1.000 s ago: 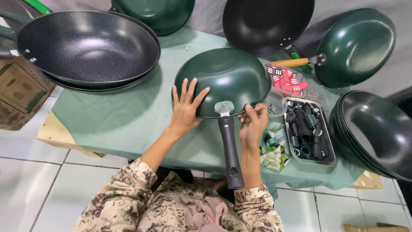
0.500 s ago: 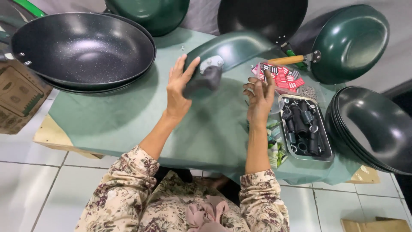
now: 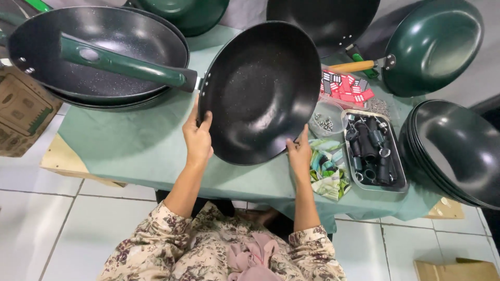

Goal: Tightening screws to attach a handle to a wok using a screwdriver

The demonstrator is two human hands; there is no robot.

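The wok [image 3: 260, 91] sits mid-bench, bowl up, its green handle [image 3: 125, 62] pointing toward the bench's left edge. The left hand [image 3: 198, 140] and right hand [image 3: 299, 156] each grip its near rim.

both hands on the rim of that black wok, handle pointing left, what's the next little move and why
Probably lower the wok flat onto the green table cover. The left hand and right hand grip opposite sides of its rim, it is tilted with the dark inside facing up, and its green handle reaches over the stacked pans, so setting it down looks like the steadiest step.
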